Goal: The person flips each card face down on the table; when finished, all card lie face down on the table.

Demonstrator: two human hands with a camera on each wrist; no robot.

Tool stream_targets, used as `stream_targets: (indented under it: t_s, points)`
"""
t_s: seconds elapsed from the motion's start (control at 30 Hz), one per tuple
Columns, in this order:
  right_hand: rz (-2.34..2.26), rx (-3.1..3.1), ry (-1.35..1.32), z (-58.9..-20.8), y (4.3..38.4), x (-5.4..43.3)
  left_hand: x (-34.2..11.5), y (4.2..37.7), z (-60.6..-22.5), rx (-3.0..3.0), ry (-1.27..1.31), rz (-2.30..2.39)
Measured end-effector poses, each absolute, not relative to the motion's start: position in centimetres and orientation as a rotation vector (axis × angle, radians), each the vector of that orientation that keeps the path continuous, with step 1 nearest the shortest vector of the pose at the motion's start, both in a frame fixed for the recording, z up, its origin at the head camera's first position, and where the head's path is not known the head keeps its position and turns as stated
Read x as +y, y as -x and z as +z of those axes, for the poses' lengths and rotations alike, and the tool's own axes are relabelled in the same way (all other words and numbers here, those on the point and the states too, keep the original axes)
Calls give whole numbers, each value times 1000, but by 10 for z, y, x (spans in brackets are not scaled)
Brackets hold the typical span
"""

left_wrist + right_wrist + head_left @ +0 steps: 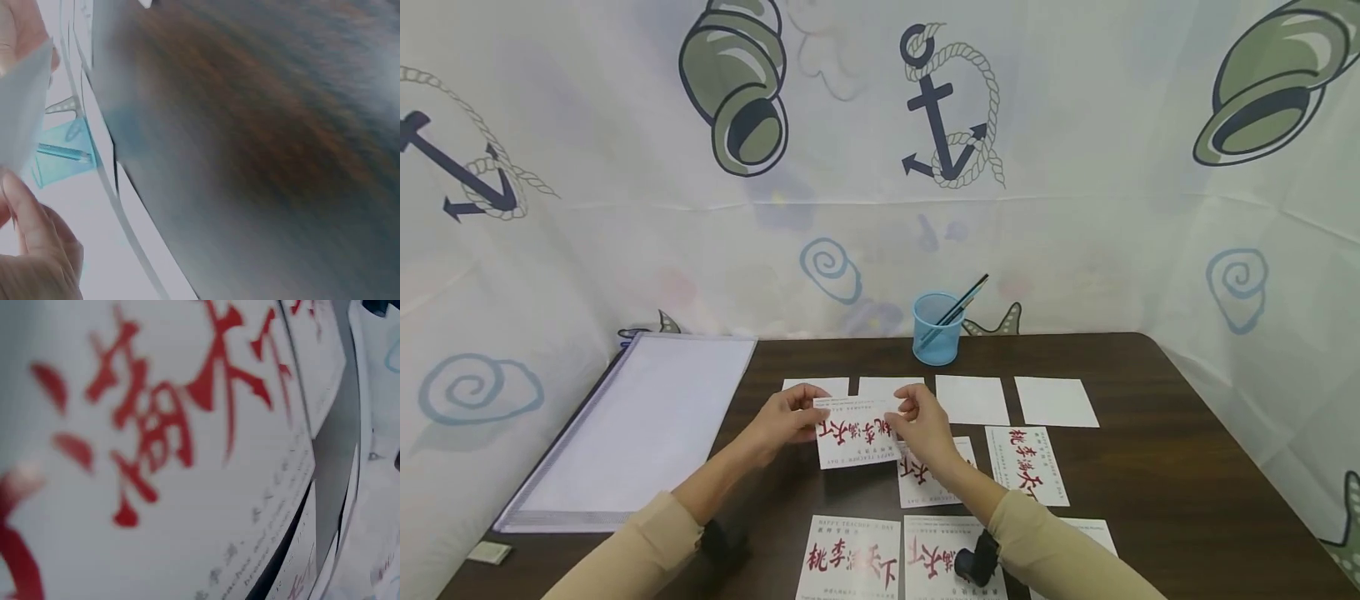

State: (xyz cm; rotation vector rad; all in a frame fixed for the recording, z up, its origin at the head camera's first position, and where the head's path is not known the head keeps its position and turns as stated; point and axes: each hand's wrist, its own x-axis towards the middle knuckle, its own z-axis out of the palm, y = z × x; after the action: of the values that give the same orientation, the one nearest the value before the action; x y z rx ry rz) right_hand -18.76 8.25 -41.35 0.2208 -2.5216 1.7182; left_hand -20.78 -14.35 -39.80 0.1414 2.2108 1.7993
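A white card point(857, 446) printed with large red Chinese characters is held up above the table, tilted. My left hand point(786, 421) pinches its left edge, thumb on the printed face. At the upper right corner my right hand point(925, 425) pinches it between thumb and fingers. The left wrist view shows the plain side of this card point(22, 112) between both hands. Beneath the right hand and forearm lies a similar red-printed card point(928, 492), partly hidden. Another printed card point(1026, 467) lies just right of that forearm.
Several blank white cards point(973, 400) form a row at the back. Printed cards point(853, 562) lie along the front, some covered by the right arm. A blue cup point(936, 333) with pens stands behind the blank row. A large white folder-like stack point(640, 425) lies left.
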Motion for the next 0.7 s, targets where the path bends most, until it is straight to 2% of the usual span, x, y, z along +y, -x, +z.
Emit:
stream_targets:
  t_s: [0.27,0.47,0.7]
  points:
    - [1164,-2383,-708,-406,175,61,-115,208,-386,2212,-49,2068]
    - [904,-2273,-771,-399,177,62,-98,205,-372,2199,-57,2190]
    - [1075,-2179,-726,-392,185,66,-100,203,-367,2343,-202,2165]
